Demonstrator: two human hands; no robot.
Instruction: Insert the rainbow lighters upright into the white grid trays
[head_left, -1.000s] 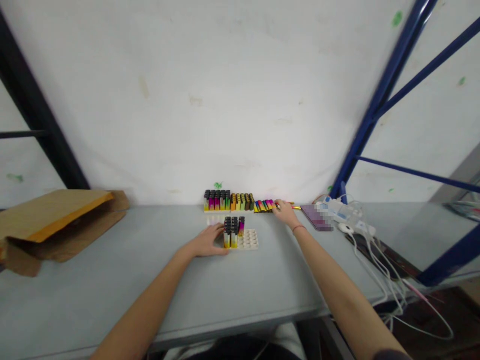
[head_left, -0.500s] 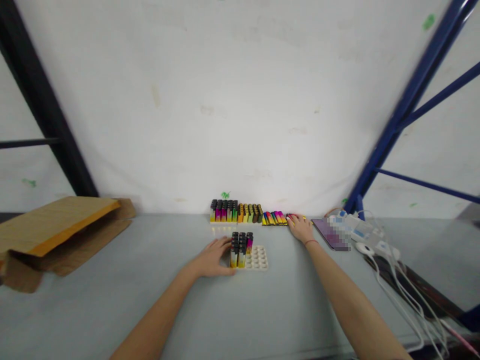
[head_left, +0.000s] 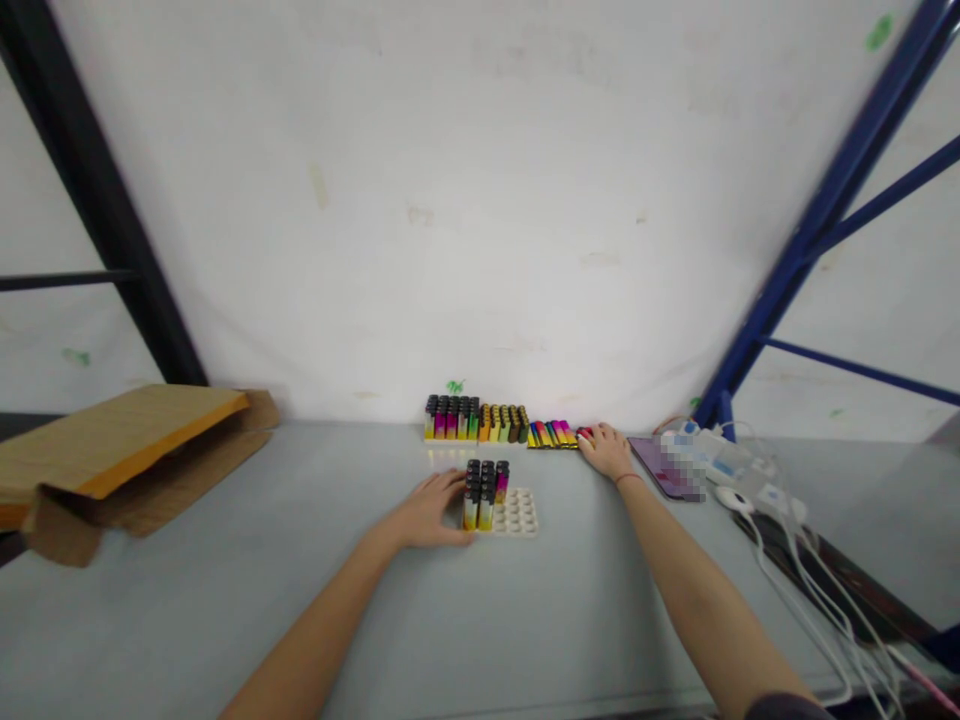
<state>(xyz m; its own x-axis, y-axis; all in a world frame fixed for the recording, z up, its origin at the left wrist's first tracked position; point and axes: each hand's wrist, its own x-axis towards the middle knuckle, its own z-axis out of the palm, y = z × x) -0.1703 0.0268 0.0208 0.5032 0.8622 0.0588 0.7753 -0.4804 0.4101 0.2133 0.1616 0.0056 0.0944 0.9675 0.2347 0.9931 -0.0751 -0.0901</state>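
A white tray (head_left: 517, 515) with round holes stands on the grey table, its left part filled with upright lighters (head_left: 480, 497) with black tops and yellow-to-clear or pink bodies. My left hand (head_left: 431, 512) grips the tray's left side, thumb at the near corner and fingers behind. At the back, my right hand (head_left: 606, 450) is closed over the right end of a row of colourful lighters (head_left: 552, 434) lying side by side. Something red shows under its fingertips, apparently a lighter; the fingers partly hide it.
Two more blocks of upright lighters, black-topped (head_left: 452, 418) and yellowish (head_left: 503, 424), stand by the wall. A phone (head_left: 660, 467), power strips (head_left: 712, 450) and white cables (head_left: 810, 590) lie to the right. An open cardboard box (head_left: 135, 450) is at left; a blue frame (head_left: 787, 260) rises at right.
The view has shifted slightly. My right hand has drawn a little to the right at the row's end, with more red showing under its fingers. My left hand stays on the tray.
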